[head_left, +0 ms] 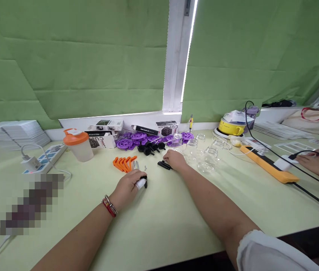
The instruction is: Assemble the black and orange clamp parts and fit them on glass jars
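My left hand (125, 189) is closed around a small white cylinder with a black part (141, 184) at its end, just above or on the table. Orange angled pieces (124, 164), thin metal rods (135, 165) and tiny clear bits (145, 168) lie just beyond it. Farther right, the fingers of my right hand (175, 160) are curled and pressed together beside flat black bars (164, 165). Whatever those fingers hold is hidden. Black knob-like parts (149, 148) sit behind, in front of purple slotted discs (125, 143). Several clear glass jars (206, 162) stand right of my right hand.
An orange-lidded shaker cup (80, 146) and a power strip (46, 158) are at left. Small boxes (103, 141) line the back. At right are a yellow bowl (231, 127), an orange power strip (269, 165) with cables, and another person's hand (316, 162).
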A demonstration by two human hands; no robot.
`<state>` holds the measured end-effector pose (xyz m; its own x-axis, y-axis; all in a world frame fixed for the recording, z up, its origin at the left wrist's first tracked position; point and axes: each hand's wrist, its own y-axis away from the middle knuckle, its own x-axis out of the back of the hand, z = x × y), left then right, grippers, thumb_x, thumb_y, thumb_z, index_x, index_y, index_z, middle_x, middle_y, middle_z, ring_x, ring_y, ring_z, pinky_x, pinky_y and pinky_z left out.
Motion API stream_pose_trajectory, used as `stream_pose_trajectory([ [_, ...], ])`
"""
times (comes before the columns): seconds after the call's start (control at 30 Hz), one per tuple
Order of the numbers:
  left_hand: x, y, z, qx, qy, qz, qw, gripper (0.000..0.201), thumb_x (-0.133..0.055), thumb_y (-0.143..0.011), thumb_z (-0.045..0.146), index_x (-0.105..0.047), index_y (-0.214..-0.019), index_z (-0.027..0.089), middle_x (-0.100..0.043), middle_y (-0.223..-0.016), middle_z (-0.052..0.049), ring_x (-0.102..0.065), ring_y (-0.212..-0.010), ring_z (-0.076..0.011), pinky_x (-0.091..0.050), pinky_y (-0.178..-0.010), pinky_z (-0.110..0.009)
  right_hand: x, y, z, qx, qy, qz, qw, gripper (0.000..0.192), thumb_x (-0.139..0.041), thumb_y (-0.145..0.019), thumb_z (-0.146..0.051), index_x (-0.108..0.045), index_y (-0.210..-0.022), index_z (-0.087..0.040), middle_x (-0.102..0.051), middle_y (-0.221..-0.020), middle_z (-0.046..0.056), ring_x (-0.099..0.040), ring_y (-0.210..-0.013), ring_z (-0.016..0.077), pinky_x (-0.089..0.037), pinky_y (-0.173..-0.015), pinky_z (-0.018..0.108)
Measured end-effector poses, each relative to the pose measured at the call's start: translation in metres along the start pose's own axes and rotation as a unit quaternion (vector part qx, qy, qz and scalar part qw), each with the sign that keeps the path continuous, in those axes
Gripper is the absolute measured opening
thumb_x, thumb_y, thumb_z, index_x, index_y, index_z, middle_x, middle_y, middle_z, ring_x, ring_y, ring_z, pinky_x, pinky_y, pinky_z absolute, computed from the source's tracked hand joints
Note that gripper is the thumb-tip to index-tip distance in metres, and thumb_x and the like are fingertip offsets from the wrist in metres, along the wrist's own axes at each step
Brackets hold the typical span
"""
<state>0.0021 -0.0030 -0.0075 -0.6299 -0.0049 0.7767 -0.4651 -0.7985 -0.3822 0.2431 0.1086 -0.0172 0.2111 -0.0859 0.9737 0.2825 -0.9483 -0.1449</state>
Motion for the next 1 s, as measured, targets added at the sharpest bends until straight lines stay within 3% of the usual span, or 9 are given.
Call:
stream_pose_trajectory([
  [0.33,0.001,0.000,0.002,-0.002,0.002,0.007,1.000,0.025,-0.042,-0.085,0.017,-0.061,-0.102,0.021,-0.061,-0.092,-0.005,-0.056,-0.085,-0.0173,-0.044,-0.077,-0.029,-0.004,-0.001,0.002,0.016,-0.003,0.012,1.000,0.025,-0.047,-0.084,-0.016,-0.071,-0.083,-0.021,-0.061,-0.096,0.005,-0.054,-0.081,0.0149,-0.032,-0.059,0.023],
  [0.57,-0.001,-0.001,0.002,-0.002,0.015,-0.005,1.000,0.026,-0.041,-0.086,0.016,-0.059,-0.104,0.020,-0.060,-0.092,-0.006,-0.055,-0.084,-0.0171,-0.045,-0.077,-0.030,0.006,0.008,-0.004,0.027,-0.014,0.040,0.999,0.030,-0.041,-0.086,-0.014,-0.070,-0.082,-0.021,-0.061,-0.098,0.005,-0.055,-0.081,0.0141,-0.034,-0.062,0.023],
  [0.77,-0.003,-0.001,0.002,0.002,0.023,-0.008,1.000,0.027,-0.039,-0.086,0.016,-0.059,-0.104,0.019,-0.060,-0.092,-0.006,-0.055,-0.084,-0.0170,-0.044,-0.077,-0.030,0.028,0.028,-0.037,0.113,-0.121,0.083,0.983,0.023,-0.046,-0.086,-0.018,-0.069,-0.085,-0.020,-0.062,-0.096,0.004,-0.056,-0.083,0.0138,-0.038,-0.068,0.023],
  [0.9,-0.003,-0.002,0.003,0.000,0.021,-0.002,1.000,0.029,-0.039,-0.085,0.014,-0.060,-0.105,0.019,-0.060,-0.091,-0.006,-0.055,-0.083,-0.0169,-0.044,-0.075,-0.030,0.044,0.049,-0.072,0.196,-0.165,0.054,0.965,0.020,-0.049,-0.084,-0.017,-0.069,-0.086,-0.018,-0.063,-0.090,0.003,-0.056,-0.082,0.0133,-0.039,-0.070,0.023],
  [1.0,-0.003,-0.002,0.003,-0.006,0.026,-0.001,1.000,0.032,-0.038,-0.085,0.014,-0.060,-0.108,0.020,-0.061,-0.091,-0.006,-0.055,-0.084,-0.0173,-0.044,-0.075,-0.030,0.052,0.061,-0.090,0.222,-0.128,0.021,0.966,0.021,-0.049,-0.082,-0.014,-0.070,-0.083,-0.018,-0.061,-0.085,0.004,-0.055,-0.074,0.0125,-0.038,-0.065,0.023],
])
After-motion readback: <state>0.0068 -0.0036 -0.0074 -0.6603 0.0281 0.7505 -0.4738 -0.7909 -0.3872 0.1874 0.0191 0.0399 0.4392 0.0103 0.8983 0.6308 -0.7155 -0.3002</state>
